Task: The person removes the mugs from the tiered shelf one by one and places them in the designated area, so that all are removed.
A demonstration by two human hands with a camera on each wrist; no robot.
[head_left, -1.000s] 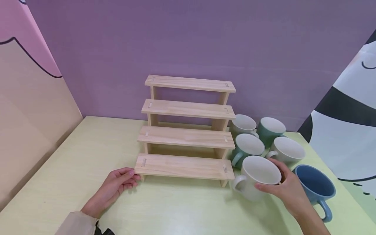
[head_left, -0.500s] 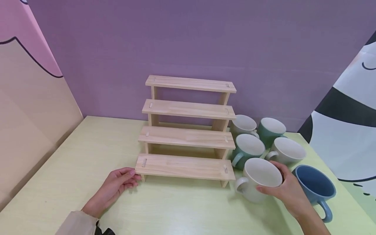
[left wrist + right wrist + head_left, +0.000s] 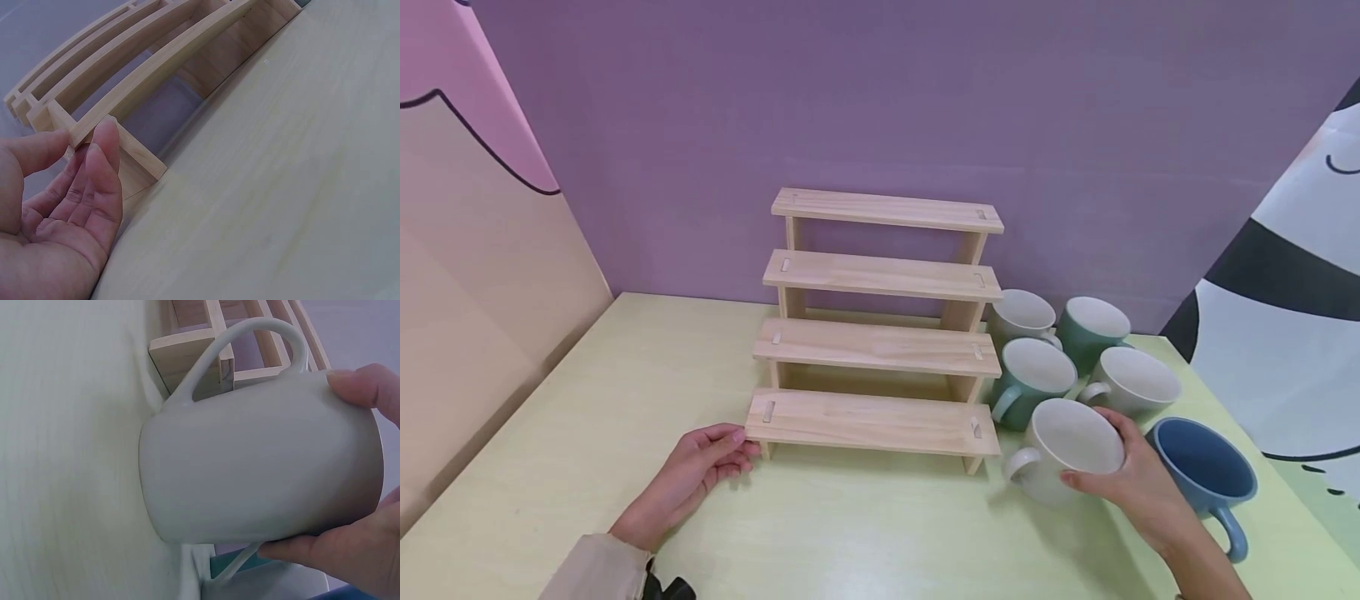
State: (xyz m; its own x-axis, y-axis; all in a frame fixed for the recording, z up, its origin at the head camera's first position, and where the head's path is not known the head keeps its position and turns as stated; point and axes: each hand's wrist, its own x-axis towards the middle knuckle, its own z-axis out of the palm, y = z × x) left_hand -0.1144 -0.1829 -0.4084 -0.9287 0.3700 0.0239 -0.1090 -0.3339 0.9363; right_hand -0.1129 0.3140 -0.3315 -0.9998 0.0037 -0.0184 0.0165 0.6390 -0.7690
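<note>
A four-step wooden display stand (image 3: 872, 422) stands mid-table against the back. At the front left corner of its lowest board, my left hand (image 3: 707, 467) pinches the board between thumb and fingers; the left wrist view shows this hand (image 3: 75, 200) close up. To the right of the stand, my right hand (image 3: 1138, 483) grips a white mug (image 3: 1060, 467) near its rim, thumb in front and fingers behind. The mug is upright, its handle (image 3: 250, 331) pointing left toward the stand. Whether its base touches the table is hard to tell.
Behind the held mug, several white and green mugs cluster beside the stand, among them a green mug (image 3: 1033, 375) and a white mug (image 3: 1138, 383). A blue mug (image 3: 1202, 462) stands right of my right hand. A purple wall (image 3: 887, 100) rises behind the table (image 3: 850, 533).
My right hand has shifted slightly to the right with the white mug. My left hand stays at the stand's corner, and the other mugs have not moved.
</note>
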